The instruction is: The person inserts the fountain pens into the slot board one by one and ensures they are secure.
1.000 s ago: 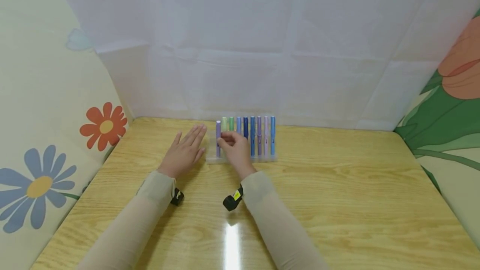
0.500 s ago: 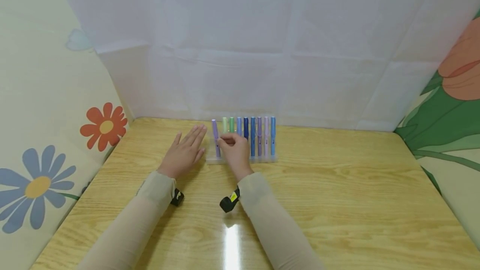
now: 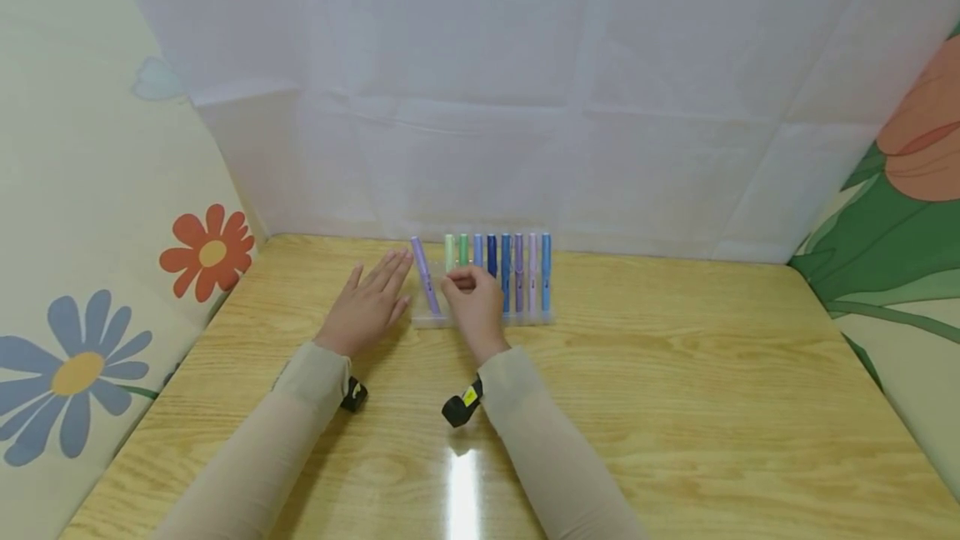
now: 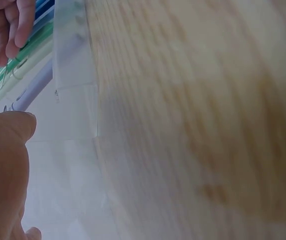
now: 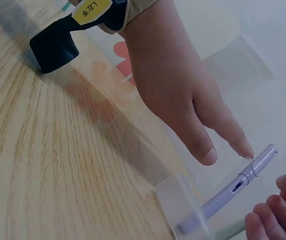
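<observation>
A lilac pen leans to the left at the left end of a clear pen rack. My left hand lies beside that end, fingers straight and spread. Its fingertips are close to the pen's upper part; contact cannot be told. My right hand hovers before the rack, fingers loosely bent. In the right wrist view a gap separates its fingers from the lilac pen, and nothing shows in its grasp. Behind it stand a pale green pen and a green pen, their lower parts hidden.
Several upright blue and purple pens fill the rack's right part, the last a light blue pen. The rack stands near the back of the wooden table, before a white cloth. Flower-patterned cloth hangs on both sides.
The lilac pen, upright beside the right fingertips a second ago, has tipped left toward the left hand. The right fingers have come away from it. My left hand has stayed still.
</observation>
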A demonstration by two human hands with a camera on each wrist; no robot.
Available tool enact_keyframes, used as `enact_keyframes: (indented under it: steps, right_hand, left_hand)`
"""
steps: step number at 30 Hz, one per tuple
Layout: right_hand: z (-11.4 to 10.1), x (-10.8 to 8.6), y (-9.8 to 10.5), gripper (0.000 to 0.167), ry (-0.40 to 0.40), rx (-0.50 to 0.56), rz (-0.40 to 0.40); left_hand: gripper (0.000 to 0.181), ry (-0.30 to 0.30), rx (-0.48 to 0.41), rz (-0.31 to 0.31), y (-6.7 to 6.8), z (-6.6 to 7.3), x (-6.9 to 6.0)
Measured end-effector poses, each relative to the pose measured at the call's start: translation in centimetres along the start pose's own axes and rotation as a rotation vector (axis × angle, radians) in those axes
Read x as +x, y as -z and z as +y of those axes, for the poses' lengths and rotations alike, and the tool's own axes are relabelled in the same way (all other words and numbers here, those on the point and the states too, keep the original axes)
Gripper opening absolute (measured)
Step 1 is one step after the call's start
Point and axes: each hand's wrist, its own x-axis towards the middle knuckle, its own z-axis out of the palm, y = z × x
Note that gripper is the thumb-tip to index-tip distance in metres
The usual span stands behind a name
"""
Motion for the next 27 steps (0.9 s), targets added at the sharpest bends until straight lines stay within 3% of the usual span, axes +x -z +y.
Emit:
enact_keyframes:
  steps: [8,15,23,27]
  right_hand:
    - [0.0,0.0,0.2,0.005,-0.014,-0.006,0.006]
    - [-0.1,-0.2,0.0,0.012,-0.006,-0.036,-0.053]
    - [-0.8,0.0,-0.8,0.022,0.084,-0.231,-0.107]
    - [-1.1,0.2,-1.3,0.025,0.076,-0.348,-0.135]
  left_hand:
    - [0.065,0.001,-0.003,0.012,-0.1,-0.1,0.1]
    - [0.066,-0.002,0.002,0.008,-0.2,-0.1,0.0]
    - [0.065,0.0,-0.007,0.009,-0.3,-0.3,0.0]
    - [0.065,-0.005,0.004,0.019,-0.2,-0.2,-0.1]
